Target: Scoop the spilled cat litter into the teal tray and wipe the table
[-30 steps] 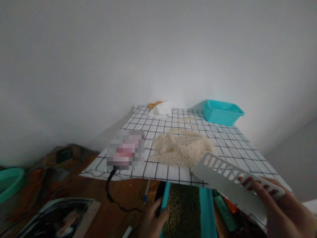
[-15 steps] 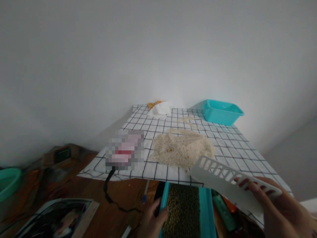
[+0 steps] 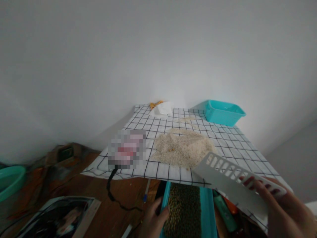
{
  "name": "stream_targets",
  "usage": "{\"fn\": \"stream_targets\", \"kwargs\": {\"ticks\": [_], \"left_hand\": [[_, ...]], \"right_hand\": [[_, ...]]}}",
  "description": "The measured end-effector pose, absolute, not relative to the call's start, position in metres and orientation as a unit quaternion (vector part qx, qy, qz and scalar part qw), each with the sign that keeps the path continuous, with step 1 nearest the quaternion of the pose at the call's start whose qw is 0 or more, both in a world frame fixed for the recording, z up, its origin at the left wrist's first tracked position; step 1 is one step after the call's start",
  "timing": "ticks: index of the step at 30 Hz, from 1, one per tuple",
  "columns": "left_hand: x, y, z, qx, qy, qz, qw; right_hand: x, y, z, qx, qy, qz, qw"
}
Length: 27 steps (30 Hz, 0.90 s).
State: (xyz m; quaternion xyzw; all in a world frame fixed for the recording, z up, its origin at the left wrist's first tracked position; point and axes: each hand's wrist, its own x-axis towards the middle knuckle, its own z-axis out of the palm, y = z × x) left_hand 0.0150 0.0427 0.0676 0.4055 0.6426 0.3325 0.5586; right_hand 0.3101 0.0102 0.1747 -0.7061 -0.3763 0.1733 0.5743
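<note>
My right hand [image 3: 282, 211] is closed on a white slotted plastic tray [image 3: 230, 180], held tilted above the near edge of the checked cloth [image 3: 237, 145]. Its far corner hangs close to a pile of white rice [image 3: 182, 148] spread on the cloth. My left hand [image 3: 155, 221] grips the left rim of a teal tub [image 3: 206, 211] at the bottom edge, thumb over the rim. The tub holds small dark green grains [image 3: 184, 211].
An empty teal tub [image 3: 223, 112] stands at the far right of the cloth, a white object [image 3: 162, 108] at the far end. A blurred pink item [image 3: 126, 149] with a black cable [image 3: 114, 195] lies left. A magazine [image 3: 61, 218] and green bowl [image 3: 10, 180] sit on the wooden table.
The white slotted tray dipped slightly towards me and then came back up near the rice pile. My left hand stays on the tub rim.
</note>
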Motion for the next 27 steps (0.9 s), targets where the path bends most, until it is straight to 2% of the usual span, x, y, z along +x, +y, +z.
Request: {"fn": "stream_targets", "kwargs": {"ticks": [4,27], "left_hand": [[0.015,0.042,0.068,0.400,0.638,0.329,0.569],[0.014,0.043,0.064,0.409,0.644,0.331,0.555]], "right_hand": [[0.300,0.017,0.185,-0.687,-0.373,0.150,0.606],[0.285,0.035,0.190,-0.628,-0.435,0.181,0.619]]}}
